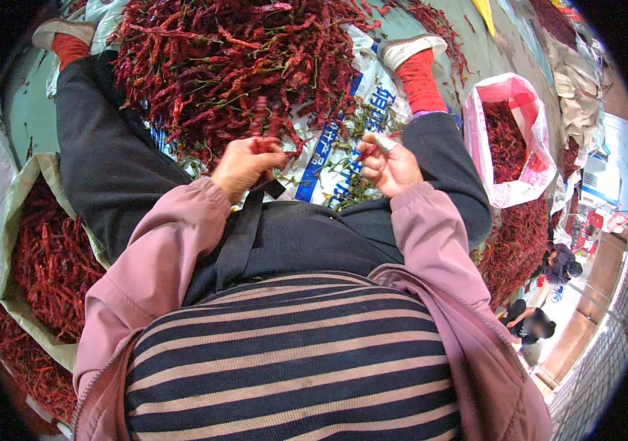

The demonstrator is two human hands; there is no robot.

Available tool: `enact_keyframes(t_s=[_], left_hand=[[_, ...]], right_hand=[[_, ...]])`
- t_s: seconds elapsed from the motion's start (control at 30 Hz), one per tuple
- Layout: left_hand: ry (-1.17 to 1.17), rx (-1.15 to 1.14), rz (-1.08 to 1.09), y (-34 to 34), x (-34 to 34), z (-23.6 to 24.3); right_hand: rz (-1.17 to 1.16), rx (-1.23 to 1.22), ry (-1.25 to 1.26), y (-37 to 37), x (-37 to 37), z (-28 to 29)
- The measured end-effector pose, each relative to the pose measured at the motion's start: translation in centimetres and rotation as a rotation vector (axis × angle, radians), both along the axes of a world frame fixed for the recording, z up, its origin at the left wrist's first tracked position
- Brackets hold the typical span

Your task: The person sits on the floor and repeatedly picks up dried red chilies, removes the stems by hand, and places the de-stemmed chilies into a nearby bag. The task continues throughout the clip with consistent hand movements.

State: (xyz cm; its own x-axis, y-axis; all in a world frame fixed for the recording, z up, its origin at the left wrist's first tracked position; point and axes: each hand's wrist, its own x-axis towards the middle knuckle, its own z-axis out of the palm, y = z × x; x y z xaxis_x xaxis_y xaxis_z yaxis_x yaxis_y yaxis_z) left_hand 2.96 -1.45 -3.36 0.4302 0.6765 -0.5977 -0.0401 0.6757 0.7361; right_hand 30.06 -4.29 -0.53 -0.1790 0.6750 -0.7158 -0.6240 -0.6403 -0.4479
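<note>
My left hand (244, 165) is closed around a few dried red chilies (264, 140), which stick out beyond its fingers and are blurred. To its right, my right hand (393, 167) is in a pinch, with a pale cover on one finger. Between its fingertips is a dark red dried chili (365, 152), partly hidden. Ahead of both hands rises a large heap of dried red chilies (233, 62). Under and between the hands, a white plastic sheet with blue print (317, 163) carries scattered greenish stems (358, 187).
My outstretched legs flank the heap. A pink-and-white bag (514, 194) of chilies stands beyond my right knee. At left, an open pale sack (14, 294) holds more. Loose chilies (514, 246) lie behind the right knee. Two people (531, 323) are farther off at right.
</note>
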Motion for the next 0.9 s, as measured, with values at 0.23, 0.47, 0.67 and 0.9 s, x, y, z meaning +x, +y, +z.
enact_keyframes(t_s=[0.23,0.47,0.67,0.9], left_hand=[[0.029,0.224,-0.277,-1.2,3.1,0.4],[-0.006,0.015,-0.183,-1.1,2.7,0.6],[0.052,0.135,-0.124,-0.8,3.9,0.6],[0.174,0.428,-0.398,-0.6,5.4,-2.9]], right_hand=[[-0.099,0.007,0.098,-1.6,-7.7,0.0],[-0.066,0.011,0.137,-1.2,-7.9,-1.1],[-0.078,0.124,-0.133,-1.4,-8.7,-0.2],[0.169,0.539,-0.611,0.0,-10.1,2.6]])
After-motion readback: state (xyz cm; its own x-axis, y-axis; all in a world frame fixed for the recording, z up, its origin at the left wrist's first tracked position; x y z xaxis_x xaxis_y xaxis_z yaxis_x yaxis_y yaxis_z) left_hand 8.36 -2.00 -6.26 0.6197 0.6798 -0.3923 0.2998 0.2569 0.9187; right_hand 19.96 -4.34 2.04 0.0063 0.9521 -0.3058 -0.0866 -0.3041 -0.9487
